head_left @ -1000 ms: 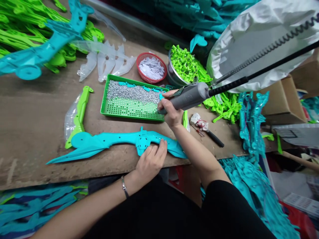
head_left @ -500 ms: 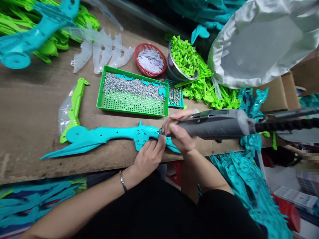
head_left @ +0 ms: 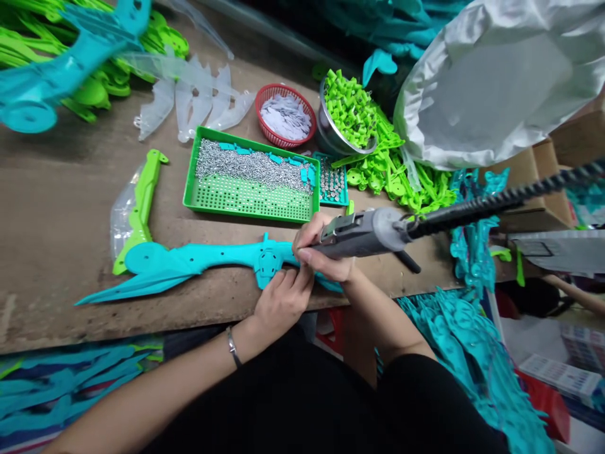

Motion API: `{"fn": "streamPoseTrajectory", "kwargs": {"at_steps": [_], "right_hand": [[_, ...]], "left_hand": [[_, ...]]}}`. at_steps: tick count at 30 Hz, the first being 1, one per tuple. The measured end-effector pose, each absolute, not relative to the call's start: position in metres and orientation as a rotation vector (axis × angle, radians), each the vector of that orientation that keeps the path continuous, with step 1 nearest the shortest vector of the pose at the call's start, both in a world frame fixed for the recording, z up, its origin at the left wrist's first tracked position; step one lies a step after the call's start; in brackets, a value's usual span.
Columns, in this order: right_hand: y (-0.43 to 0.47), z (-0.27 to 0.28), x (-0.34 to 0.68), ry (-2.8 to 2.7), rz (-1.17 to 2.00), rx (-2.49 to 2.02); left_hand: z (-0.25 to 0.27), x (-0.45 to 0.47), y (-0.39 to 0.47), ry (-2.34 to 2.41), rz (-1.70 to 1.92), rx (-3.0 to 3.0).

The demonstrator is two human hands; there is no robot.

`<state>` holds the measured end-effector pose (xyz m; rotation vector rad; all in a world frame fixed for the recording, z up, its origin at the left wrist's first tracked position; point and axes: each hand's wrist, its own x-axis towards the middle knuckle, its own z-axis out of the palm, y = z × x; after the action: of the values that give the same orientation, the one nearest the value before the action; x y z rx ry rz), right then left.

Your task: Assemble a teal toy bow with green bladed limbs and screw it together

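Observation:
My right hand (head_left: 326,252) is wrapped round a grey electric screwdriver (head_left: 359,236), whose front end is hidden by its fingers. Along the bench's front edge lies a long turquoise plastic part (head_left: 222,253), shaped like a toy bow or sword. My left hand (head_left: 286,293), fingers curled together, grips the part's near side just right of its raised middle block. The fingertips of both hands meet over the part's right section, so the screwdriver's tip and any screw there cannot be seen. Beyond the part's left end rests a green piece (head_left: 144,211) with a clear blade.
A green tray (head_left: 250,214) of screws stands behind the part. Past it are a red basket (head_left: 286,142) of pale pieces and a metal bowl (head_left: 331,135) of green caps. A black coiled cable (head_left: 501,205) runs right from the screwdriver. Turquoise parts (head_left: 463,340) pile up at right.
The screwdriver has tipped more upright, its rear end shifting left while the cable swings higher. My right hand has moved slightly left and up; my left hand stays on the part.

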<state>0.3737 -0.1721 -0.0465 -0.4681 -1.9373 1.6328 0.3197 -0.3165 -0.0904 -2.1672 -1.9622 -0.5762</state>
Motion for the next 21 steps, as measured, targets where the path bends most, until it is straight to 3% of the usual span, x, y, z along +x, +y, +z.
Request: {"fn": "streamPoseTrajectory", "kwargs": {"at_steps": [4, 9, 21], "right_hand": [[-0.152, -0.036, 0.361, -1.763, 1.663, -0.233], [-0.122, -0.045, 0.340, -1.548, 1.327, -0.511], [-0.111, -0.063, 0.327, -1.567, 1.293, -0.627]], "left_hand": [[-0.086, 0.318, -0.317, -1.949, -0.455, -2.158], [-0.085, 0.317, -0.317, -1.925, -0.401, -2.152], [-0.087, 0.318, -0.315, -1.906, -0.462, -2.141]]}}
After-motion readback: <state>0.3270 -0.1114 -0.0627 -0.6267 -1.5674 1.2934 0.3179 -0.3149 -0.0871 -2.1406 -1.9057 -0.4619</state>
